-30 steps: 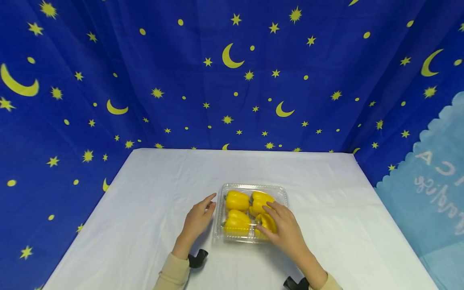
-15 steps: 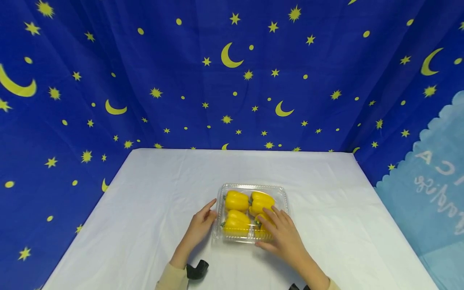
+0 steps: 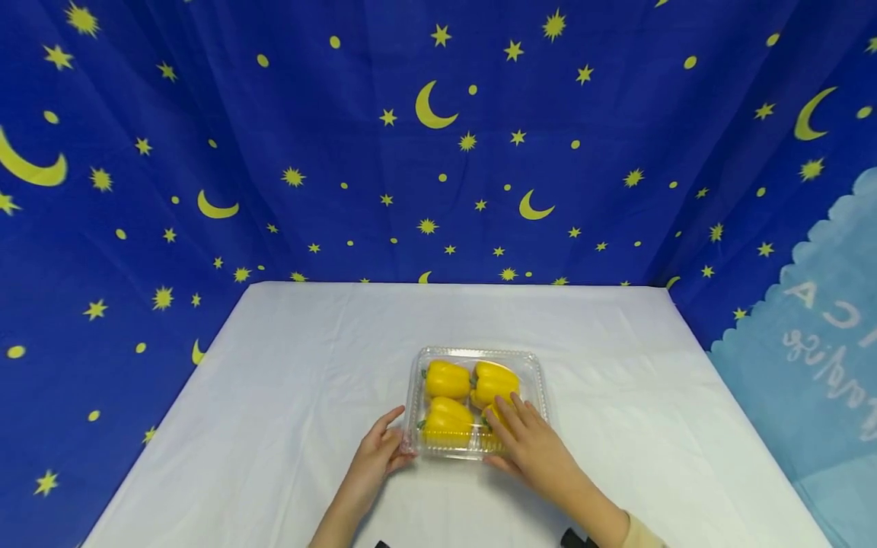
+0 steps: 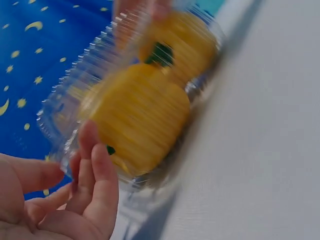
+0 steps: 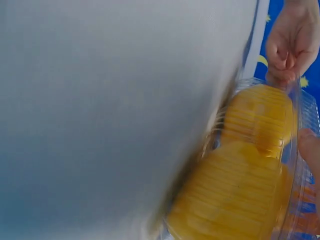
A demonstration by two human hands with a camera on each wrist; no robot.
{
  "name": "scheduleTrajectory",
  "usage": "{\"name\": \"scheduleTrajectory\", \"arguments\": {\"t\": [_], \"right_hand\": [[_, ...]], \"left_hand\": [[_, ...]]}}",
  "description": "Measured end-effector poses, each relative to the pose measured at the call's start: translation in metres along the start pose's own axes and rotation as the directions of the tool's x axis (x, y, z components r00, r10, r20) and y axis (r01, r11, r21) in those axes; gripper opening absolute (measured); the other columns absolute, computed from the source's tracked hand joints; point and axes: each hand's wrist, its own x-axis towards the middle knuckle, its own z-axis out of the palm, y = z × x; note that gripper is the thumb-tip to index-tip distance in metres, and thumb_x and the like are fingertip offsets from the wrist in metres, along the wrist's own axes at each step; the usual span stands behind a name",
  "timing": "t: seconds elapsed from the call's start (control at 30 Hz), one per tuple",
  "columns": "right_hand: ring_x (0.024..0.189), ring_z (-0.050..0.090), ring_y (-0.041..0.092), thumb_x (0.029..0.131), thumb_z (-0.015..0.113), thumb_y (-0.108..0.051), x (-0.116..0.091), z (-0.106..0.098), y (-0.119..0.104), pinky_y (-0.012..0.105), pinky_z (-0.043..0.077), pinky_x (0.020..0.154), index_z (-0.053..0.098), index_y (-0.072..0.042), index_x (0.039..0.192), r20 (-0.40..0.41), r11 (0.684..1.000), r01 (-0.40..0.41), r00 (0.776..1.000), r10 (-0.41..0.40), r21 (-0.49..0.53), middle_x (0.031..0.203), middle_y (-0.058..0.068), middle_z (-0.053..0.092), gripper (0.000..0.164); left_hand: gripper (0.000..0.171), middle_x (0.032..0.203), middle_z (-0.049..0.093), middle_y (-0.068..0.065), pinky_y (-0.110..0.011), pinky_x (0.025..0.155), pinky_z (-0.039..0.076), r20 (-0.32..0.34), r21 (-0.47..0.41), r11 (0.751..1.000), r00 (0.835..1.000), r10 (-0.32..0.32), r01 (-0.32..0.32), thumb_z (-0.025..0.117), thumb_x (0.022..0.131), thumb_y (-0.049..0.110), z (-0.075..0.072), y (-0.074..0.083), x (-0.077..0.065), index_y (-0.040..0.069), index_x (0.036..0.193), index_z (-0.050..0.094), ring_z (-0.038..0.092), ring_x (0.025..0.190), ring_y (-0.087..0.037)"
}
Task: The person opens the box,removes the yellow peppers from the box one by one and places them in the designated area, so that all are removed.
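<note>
In the head view a clear plastic container (image 3: 534, 373) stands on the white table, holding several yellow bell peppers (image 3: 448, 421). My left hand (image 3: 373, 460) is at its near left corner; in the left wrist view the thumb and fingers (image 4: 102, 170) pinch that corner. My right hand (image 3: 537, 453) lies over the near right pepper with its fingers fairly straight, covering most of it. In the right wrist view the right thumb (image 5: 311, 150) sits by the container's rim, and the other fingers show blurred through the plastic.
White cloth covers the table (image 3: 288, 365). Behind it hangs a blue curtain (image 3: 370, 160) with yellow moons and stars. A light blue panel (image 3: 808, 358) with lettering is at the right. Part of a black wrist strap (image 3: 575, 539) shows on my right arm.
My left hand has moved down along the container's left side to its near corner and taken hold. The right thumb has left the pepper for outside the near wall; the fingers stay above the pepper.
</note>
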Motion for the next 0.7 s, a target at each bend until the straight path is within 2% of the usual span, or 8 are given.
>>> {"name": "scheduleTrajectory", "arguments": {"t": [0.1,0.17,0.27,0.37,0.43,0.47,0.57,0.7], "right_hand": [[0.111,0.061,0.042,0.082,0.063,-0.054,0.003,-0.001,0.002,0.047,0.056,0.089,0.06,-0.005,0.125,-0.004,0.997,0.055,0.998,-0.055,-0.046,0.126,0.022,0.061,0.065],[0.107,0.063,0.042,0.08,0.065,-0.055,0.005,0.0,0.003,0.044,0.058,0.084,0.061,-0.005,0.123,-0.011,0.993,0.09,0.996,-0.091,-0.082,0.122,0.022,0.063,0.066],[0.101,0.066,0.039,0.083,0.059,-0.056,0.007,0.001,0.003,0.04,0.06,0.078,0.062,-0.005,0.12,-0.025,0.98,0.138,0.989,-0.143,-0.144,0.117,0.021,0.066,0.063],[0.097,0.067,0.037,0.095,0.041,-0.055,0.009,0.001,0.004,0.036,0.061,0.074,0.062,-0.005,0.117,-0.043,0.958,0.184,0.979,-0.198,-0.222,0.113,0.02,0.067,0.059],[0.094,0.068,0.036,0.099,0.033,-0.052,0.01,0.001,0.004,0.035,0.061,0.072,0.061,-0.005,0.117,-0.054,0.941,0.21,0.971,-0.232,-0.264,0.111,0.02,0.067,0.058],[0.093,0.068,0.036,0.1,0.033,-0.051,0.011,0.0,0.004,0.034,0.061,0.071,0.06,-0.006,0.117,-0.054,0.933,0.223,0.967,-0.247,-0.281,0.11,0.02,0.067,0.056],[0.089,0.068,0.035,0.092,0.05,-0.053,0.014,-0.002,0.003,0.033,0.06,0.068,0.057,-0.008,0.12,-0.039,0.916,0.255,0.959,-0.28,-0.31,0.106,0.02,0.067,0.053],[0.084,0.069,0.034,0.076,0.068,-0.058,0.018,-0.003,0.003,0.031,0.06,0.063,0.058,-0.01,0.119,-0.017,0.893,0.287,0.95,-0.312,-0.348,0.103,0.02,0.068,0.065]], "left_hand": [[0.048,0.099,0.062,0.001,-0.022,0.085,0.057,0.091,-0.147,0.988,0.995,-0.03,0.043,0.043,0.1,0.011,-0.006,-0.003,-0.006,-0.011,0.14,0.028,0.067,0.089,-0.008],[0.039,0.099,0.065,0.001,-0.023,0.088,0.056,0.147,-0.226,0.971,0.988,-0.044,0.077,0.044,0.1,0.008,-0.011,-0.006,-0.008,-0.013,0.132,0.038,0.068,0.092,-0.009],[0.022,0.099,0.069,0.0,-0.024,0.09,0.055,0.211,-0.316,0.943,0.977,-0.042,0.108,0.045,0.098,0.004,-0.016,-0.009,-0.011,-0.003,0.118,0.053,0.069,0.095,-0.011],[0.018,0.097,0.071,0.0,-0.023,0.091,0.055,0.239,-0.369,0.922,0.971,-0.029,0.119,0.046,0.097,0.001,-0.017,-0.012,-0.014,0.008,0.107,0.06,0.07,0.096,-0.012],[0.019,0.097,0.072,0.001,-0.023,0.091,0.055,0.242,-0.396,0.911,0.97,-0.021,0.119,0.047,0.097,0.001,-0.017,-0.012,-0.015,0.011,0.104,0.062,0.07,0.096,-0.012],[0.02,0.097,0.072,0.001,-0.023,0.091,0.055,0.238,-0.406,0.906,0.971,-0.019,0.117,0.047,0.097,0.001,-0.016,-0.013,-0.016,0.012,0.103,0.063,0.07,0.096,-0.012],[0.019,0.096,0.072,0.001,-0.022,0.09,0.055,0.209,-0.427,0.899,0.978,-0.005,0.096,0.048,0.097,0.001,-0.014,-0.013,-0.017,0.012,0.102,0.063,0.07,0.096,-0.011],[0.015,0.096,0.071,0.002,-0.021,0.089,0.055,0.111,-0.403,0.913,0.994,-0.025,0.068,0.049,0.097,0.004,-0.005,-0.012,-0.02,0.006,0.108,0.06,0.07,0.095,-0.01]]}}
